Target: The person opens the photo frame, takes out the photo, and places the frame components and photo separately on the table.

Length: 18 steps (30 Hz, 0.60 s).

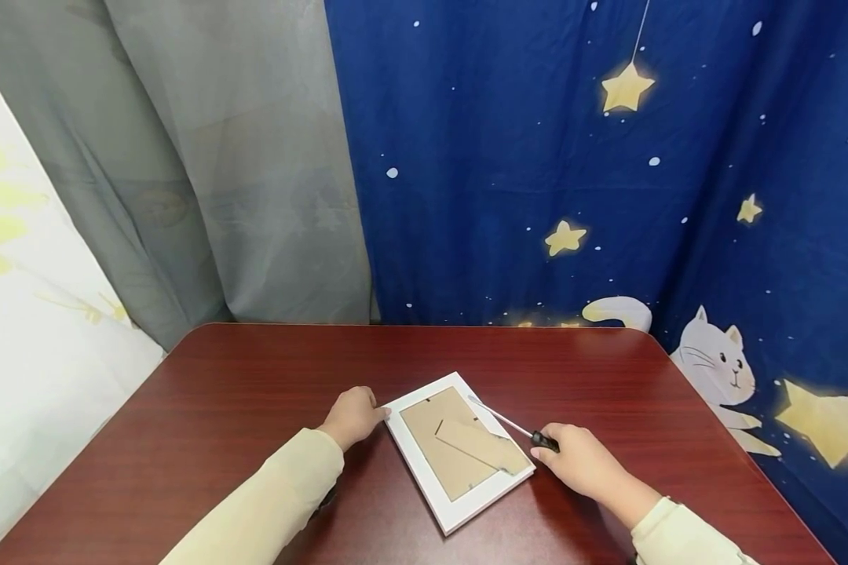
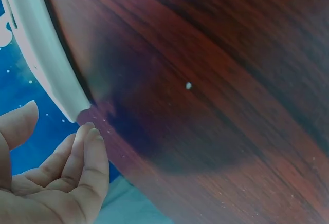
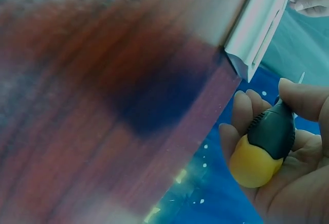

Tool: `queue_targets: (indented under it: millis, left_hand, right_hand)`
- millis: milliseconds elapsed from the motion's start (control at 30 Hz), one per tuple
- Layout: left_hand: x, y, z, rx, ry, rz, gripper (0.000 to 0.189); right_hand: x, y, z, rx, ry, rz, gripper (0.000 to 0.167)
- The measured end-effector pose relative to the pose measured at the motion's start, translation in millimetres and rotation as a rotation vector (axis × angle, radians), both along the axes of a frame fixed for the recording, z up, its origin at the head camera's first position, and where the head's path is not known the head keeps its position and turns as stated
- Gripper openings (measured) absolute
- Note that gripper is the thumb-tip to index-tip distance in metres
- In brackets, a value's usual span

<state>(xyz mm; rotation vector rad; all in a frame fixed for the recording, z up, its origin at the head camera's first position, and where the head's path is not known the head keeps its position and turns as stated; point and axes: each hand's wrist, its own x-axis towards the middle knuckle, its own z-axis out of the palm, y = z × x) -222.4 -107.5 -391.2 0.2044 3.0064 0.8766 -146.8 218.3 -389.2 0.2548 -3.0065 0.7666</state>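
Note:
A white picture frame point(image 1: 424, 479) lies back up on the table, its tan backing board point(image 1: 424, 428) and folded-down stand point(image 1: 480, 446) showing. My left hand point(image 1: 352, 416) is at the frame's left corner. In the left wrist view its fingertips point(image 2: 92, 136) are by the corner, the thumb apart from them; contact is hard to judge. My right hand point(image 1: 579, 459) grips a screwdriver point(image 3: 272, 131) by its black and yellow handle. The metal shaft point(image 1: 505, 420) points left over the frame's upper right border, its tip near the backing's edge. Whether the tip touches is unclear.
The frame rests on a dark red wooden table point(image 1: 254, 384) with rounded far corners. Behind it hang a grey curtain point(image 1: 254, 157) and a blue curtain point(image 1: 480, 157) with stars and a cat. White patterned cloth point(image 1: 35, 329) hangs on the left.

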Motion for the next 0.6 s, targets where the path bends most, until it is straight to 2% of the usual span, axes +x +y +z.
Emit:
queue_targets:
  millis: [267, 600]
  left_hand:
    - [-6.1, -2.7, -4.2, -0.021, 0.014, -0.009, 0.022]
    - [-13.6, 5.5, -6.5, -0.062, 0.000, -0.039, 0.024]
  right_hand:
    - [8.5, 0, -8.1, -0.008, -0.025, -0.019, 0.010]
    - [10.3, -4, -13.8, -0.004, -0.028, -0.010, 0.009]
